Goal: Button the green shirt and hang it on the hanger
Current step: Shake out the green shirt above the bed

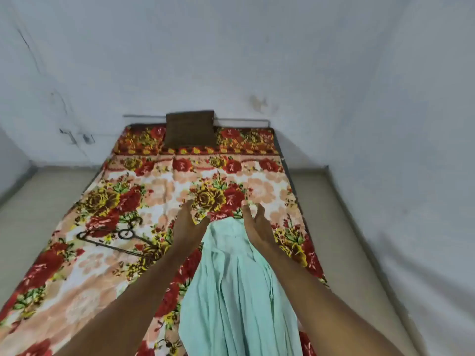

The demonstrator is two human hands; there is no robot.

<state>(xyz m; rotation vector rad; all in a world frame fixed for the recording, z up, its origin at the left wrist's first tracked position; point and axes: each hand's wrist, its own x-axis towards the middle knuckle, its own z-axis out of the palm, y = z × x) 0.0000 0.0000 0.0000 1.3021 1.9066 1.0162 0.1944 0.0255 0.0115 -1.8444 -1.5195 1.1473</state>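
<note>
The pale green shirt (231, 286) lies bunched in long folds on the bed, running from the near edge up to between my hands. My left hand (189, 222) hovers at its upper left with fingers spread, holding nothing. Open as well, my right hand (257, 222) hangs just above the shirt's top right edge. A dark wire hanger (113, 238) lies flat on the bedspread to the left of the shirt, apart from both hands. The shirt's buttons are not visible.
The bed carries a red and yellow floral bedspread (154, 181). A brown pillow (190, 129) leans at the head against the pale wall. Beige floor (38, 201) runs along both sides of the bed.
</note>
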